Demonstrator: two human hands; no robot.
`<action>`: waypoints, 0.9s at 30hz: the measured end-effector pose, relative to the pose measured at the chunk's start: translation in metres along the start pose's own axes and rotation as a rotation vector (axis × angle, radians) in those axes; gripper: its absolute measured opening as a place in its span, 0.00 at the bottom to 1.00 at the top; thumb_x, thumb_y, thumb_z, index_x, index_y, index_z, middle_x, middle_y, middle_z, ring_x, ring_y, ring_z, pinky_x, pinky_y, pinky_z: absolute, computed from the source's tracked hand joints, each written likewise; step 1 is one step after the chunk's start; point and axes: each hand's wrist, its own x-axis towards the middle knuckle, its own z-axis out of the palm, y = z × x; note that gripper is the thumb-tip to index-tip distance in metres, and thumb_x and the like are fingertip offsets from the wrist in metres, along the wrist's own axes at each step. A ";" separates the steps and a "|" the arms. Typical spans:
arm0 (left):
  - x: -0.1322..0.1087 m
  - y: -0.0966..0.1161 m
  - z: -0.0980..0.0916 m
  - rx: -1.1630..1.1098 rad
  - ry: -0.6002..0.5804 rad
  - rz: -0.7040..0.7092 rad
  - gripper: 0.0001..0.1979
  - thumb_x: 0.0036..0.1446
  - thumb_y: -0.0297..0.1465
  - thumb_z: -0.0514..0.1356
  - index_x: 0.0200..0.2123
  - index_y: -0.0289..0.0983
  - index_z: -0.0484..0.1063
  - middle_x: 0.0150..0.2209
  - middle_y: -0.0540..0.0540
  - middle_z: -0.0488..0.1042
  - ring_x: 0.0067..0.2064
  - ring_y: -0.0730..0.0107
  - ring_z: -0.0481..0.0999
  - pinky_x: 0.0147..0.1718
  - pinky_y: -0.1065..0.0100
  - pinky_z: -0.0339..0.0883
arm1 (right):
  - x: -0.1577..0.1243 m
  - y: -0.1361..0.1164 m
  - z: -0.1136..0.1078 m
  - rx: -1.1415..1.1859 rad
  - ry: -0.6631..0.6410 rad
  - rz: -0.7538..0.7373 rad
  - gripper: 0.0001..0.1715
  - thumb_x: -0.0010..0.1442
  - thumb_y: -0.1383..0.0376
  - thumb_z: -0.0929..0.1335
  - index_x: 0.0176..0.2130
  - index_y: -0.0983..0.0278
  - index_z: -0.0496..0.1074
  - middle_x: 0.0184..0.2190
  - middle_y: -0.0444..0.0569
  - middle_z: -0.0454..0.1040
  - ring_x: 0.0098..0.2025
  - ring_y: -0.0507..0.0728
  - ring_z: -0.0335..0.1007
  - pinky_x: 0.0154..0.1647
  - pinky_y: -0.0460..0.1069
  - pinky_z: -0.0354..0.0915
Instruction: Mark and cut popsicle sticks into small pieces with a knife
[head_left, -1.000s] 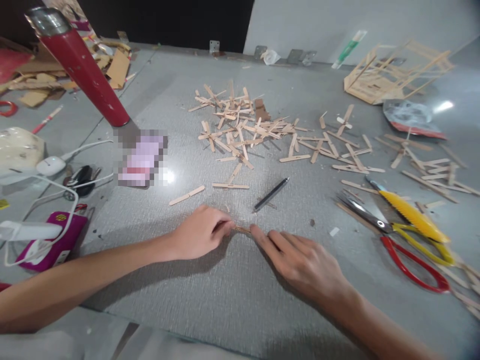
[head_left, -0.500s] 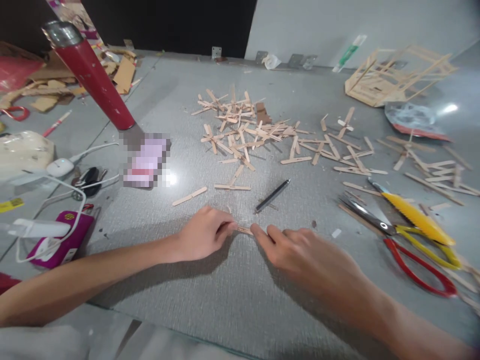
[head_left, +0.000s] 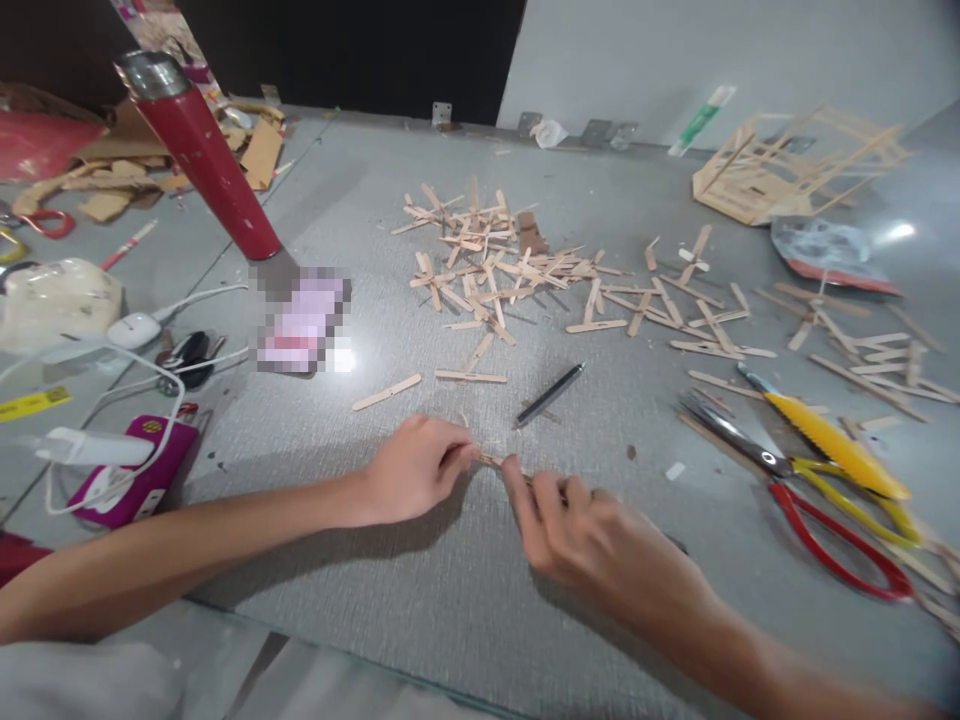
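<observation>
near the front of the worktop [head_left: 420,640], the left hand [head_left: 420,468] pinches one end of a slim wooden piece [head_left: 489,459], which spans the narrow gap between the two hands. the right hand [head_left: 592,530] has its index fingertip on the other end; its remaining fingers are curled under, and whether they are clamped on anything i cannot tell. just beyond lie a loose stick [head_left: 387,391], two sticks set in a t shape [head_left: 471,377] and a dark pen [head_left: 550,395]. farther back spreads a heap of sticks [head_left: 487,245]. well to the right are open scissors [head_left: 768,460] beside a yellow-handled tool [head_left: 836,445].
</observation>
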 end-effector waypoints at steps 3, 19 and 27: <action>-0.001 0.000 0.000 -0.002 0.009 0.020 0.17 0.67 0.28 0.52 0.22 0.37 0.59 0.20 0.55 0.58 0.24 0.76 0.54 0.28 0.70 0.49 | -0.004 0.002 0.003 0.048 -0.033 0.025 0.27 0.57 0.81 0.63 0.50 0.71 0.80 0.21 0.48 0.72 0.17 0.52 0.63 0.18 0.48 0.52; 0.000 -0.005 0.001 -0.019 0.001 0.051 0.17 0.66 0.26 0.51 0.23 0.36 0.63 0.19 0.54 0.63 0.22 0.76 0.59 0.28 0.71 0.51 | 0.016 0.026 -0.003 0.366 -0.322 0.108 0.30 0.52 0.83 0.65 0.51 0.66 0.77 0.26 0.45 0.78 0.22 0.53 0.73 0.22 0.48 0.58; 0.003 -0.003 0.002 0.057 -0.014 -0.011 0.17 0.68 0.26 0.54 0.24 0.35 0.70 0.21 0.52 0.69 0.24 0.75 0.63 0.33 0.69 0.56 | -0.029 0.001 0.047 0.544 0.058 0.217 0.29 0.62 0.82 0.59 0.59 0.72 0.69 0.31 0.46 0.77 0.25 0.51 0.74 0.27 0.46 0.68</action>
